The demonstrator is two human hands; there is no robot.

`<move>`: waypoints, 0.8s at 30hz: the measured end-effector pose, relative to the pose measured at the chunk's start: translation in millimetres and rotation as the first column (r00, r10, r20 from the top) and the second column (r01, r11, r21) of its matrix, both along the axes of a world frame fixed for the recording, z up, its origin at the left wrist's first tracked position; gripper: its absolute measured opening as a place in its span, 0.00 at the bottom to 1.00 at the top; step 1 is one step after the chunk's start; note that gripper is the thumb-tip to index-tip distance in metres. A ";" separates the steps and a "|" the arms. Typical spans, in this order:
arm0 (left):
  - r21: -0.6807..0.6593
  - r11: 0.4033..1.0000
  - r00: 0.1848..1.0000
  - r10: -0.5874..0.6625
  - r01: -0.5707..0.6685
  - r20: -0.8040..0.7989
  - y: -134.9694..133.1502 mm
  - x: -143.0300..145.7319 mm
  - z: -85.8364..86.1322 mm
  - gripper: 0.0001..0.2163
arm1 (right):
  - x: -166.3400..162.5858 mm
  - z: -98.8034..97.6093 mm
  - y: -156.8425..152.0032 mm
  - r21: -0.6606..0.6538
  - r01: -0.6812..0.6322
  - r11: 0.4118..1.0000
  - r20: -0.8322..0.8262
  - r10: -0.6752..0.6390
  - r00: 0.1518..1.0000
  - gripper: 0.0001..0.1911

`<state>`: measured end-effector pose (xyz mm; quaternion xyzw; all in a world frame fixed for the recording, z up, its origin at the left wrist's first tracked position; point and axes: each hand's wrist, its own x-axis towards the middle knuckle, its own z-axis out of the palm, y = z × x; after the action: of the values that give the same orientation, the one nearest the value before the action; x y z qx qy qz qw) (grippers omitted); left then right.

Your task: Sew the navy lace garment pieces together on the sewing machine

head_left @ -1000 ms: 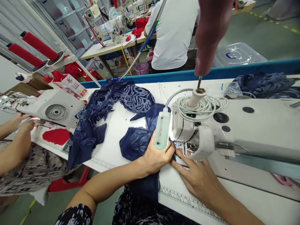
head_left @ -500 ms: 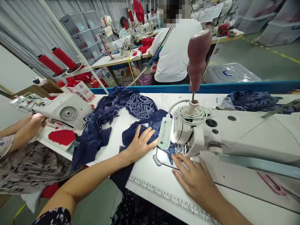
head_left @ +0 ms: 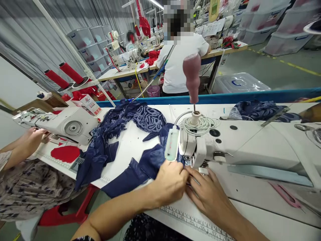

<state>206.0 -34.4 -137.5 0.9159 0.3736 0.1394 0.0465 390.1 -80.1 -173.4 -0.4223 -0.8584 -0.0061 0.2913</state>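
Near the worktop's [head_left: 130, 140] front edge, the left hand [head_left: 170, 180] and right hand [head_left: 208, 195] meet under the sewing machine head [head_left: 198, 147], fingers pressed together, seemingly pinching the navy fabric piece [head_left: 140, 167], though the grip itself is hidden.

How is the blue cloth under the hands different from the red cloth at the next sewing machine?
The navy fabric is dark blue, while the red fabric is bright red. The navy fabric looks thin, rumpled and hangs over the table edge; the red fabric lies flat as a small rounded piece. The left hand and right hand press on the navy fabric; a neighbour's hands are beside the red one. Both lie on white sewing tables.
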 end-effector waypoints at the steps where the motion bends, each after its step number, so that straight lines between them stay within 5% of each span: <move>1: -0.005 0.999 0.999 0.041 -0.040 0.019 -7.4 -0.7 -6.7 0.03 | 0.2 -0.3 -1.5 0.003 -0.001 1.000 -0.042 0.001 0.999 0.17; 4: -0.111 0.972 0.946 0.228 -0.207 0.230 -16.3 -10.6 -21.4 0.12 | -0.7 -2.4 -4.5 0.016 0.009 1.000 -0.126 -0.007 0.992 0.16; 6: -0.114 0.976 0.932 0.213 -0.187 0.292 -12.0 -17.5 -23.5 0.16 | -2.5 -3.4 -4.4 0.019 0.012 1.000 -0.119 -0.010 0.993 0.15; 13: 0.310 0.949 0.999 -0.041 0.049 -0.034 -1.3 -7.0 -22.4 0.09 | -5.4 -0.6 -5.6 0.054 0.007 0.999 -0.101 -0.002 0.995 0.13; 18: 0.233 0.972 0.993 -0.051 0.024 0.110 -1.6 -13.2 -22.5 0.14 | -5.7 -1.7 -7.8 0.070 -0.004 0.998 -0.110 0.012 0.994 0.13; 24: 0.216 0.971 0.995 -0.094 0.101 -0.041 -1.3 -16.0 -18.6 0.10 | -7.3 0.5 -9.0 0.064 -0.014 0.998 -0.119 0.022 0.993 0.13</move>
<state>190.1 -35.8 -156.1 0.9347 0.3112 0.1631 -0.0533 382.8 -89.2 -172.9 -0.4048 -0.8424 -0.0049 0.3556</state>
